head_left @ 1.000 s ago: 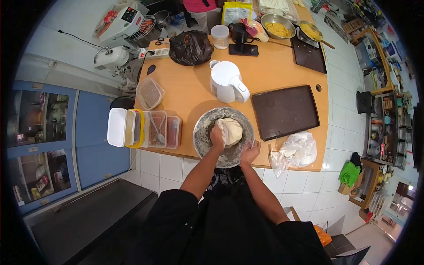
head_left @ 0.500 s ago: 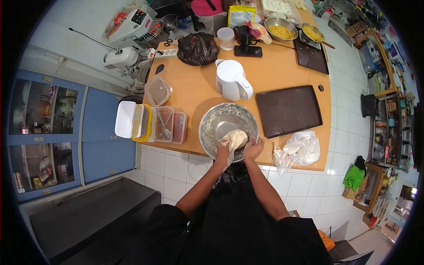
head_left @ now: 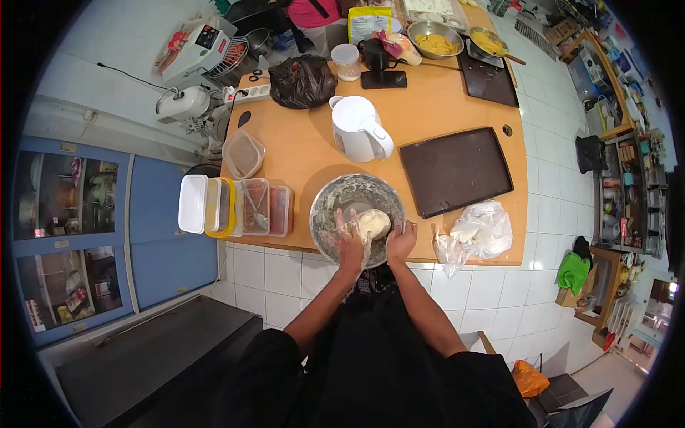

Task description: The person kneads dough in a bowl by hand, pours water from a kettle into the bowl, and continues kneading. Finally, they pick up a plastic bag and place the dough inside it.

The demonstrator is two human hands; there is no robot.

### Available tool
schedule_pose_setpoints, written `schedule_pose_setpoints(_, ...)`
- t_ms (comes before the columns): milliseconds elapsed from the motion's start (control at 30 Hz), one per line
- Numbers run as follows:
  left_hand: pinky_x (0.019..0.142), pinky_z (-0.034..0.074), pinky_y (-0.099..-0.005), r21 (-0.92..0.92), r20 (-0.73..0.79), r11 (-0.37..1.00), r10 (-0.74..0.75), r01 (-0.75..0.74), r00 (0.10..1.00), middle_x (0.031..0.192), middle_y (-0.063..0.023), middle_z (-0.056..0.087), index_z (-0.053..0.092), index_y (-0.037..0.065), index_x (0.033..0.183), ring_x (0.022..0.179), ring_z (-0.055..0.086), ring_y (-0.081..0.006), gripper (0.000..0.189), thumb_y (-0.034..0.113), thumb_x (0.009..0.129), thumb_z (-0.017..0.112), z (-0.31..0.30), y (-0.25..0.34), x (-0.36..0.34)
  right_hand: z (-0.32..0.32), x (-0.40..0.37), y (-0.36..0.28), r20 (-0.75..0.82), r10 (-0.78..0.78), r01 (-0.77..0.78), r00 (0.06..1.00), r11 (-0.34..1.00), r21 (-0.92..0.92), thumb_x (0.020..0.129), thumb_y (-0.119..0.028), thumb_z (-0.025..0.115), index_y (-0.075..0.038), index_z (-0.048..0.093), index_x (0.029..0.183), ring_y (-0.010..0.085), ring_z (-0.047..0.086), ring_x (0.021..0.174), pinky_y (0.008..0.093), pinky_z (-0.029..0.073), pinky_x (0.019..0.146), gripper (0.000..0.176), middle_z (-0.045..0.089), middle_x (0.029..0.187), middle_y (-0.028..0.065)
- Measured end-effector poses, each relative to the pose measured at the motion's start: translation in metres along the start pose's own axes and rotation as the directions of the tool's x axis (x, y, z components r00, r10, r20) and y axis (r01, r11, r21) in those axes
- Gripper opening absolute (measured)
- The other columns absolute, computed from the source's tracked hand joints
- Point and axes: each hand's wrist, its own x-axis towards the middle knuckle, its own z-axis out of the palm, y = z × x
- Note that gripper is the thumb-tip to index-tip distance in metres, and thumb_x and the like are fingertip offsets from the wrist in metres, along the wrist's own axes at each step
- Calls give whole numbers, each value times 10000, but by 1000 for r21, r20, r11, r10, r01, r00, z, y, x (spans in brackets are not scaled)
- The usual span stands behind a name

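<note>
A steel mixing bowl, its inner wall smeared with flour and dough, sits at the table's near edge. Inside it rests a pale lump of dough. My left hand is in the bowl on the dough's left side, fingers spread and dusted with flour; its thumb side lies against the lump. On the right, my right hand grips the bowl's rim.
Right of the bowl lie a dark baking tray and a plastic bag. A white electric kettle stands behind it. Plastic containers line the left. Farther back are a black bag and a phone. Someone in pink is beyond the table.
My left hand has opened from around the dough, its fingers now spread beside it. The right hand stays on the rim. The view has shifted slightly.
</note>
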Motion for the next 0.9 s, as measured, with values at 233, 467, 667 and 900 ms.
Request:
schedule_pose_setpoints(233,1068,87,-696,76,-89,867,498,-493,862,1520,-188,148,428,268,1410,1402,147,-417,566,152,869,548,16,-19,23,-4,10,0,30,-54,54,998,999,-7,842,-24,549,69,586,904,438,542,809,487,426,720,118,535,877,229)
schedule_pose_setpoints(467,1115,182,-581,219,-39,743,655,-633,755,1360,-44,468,635,199,1128,1332,338,-302,290,196,857,533,44,-23,61,-6,14,1,78,-50,53,996,998,-29,849,-31,541,65,599,936,430,552,825,476,436,734,143,539,883,226)
schedule_pose_setpoints(667,980,406,-479,272,142,800,516,-534,845,1308,-53,509,582,197,1223,1248,435,-306,411,220,812,566,90,-37,69,-7,16,-8,65,-3,2,998,1000,24,861,-40,534,69,596,955,439,546,832,475,436,740,156,543,897,231)
schedule_pose_setpoints(900,911,452,-451,282,215,845,405,-454,888,1266,-35,570,585,183,1226,1189,502,-286,371,193,870,484,87,-40,95,-6,20,-4,94,-37,36,995,999,7,864,-60,541,69,602,941,444,548,845,476,436,747,162,554,906,238)
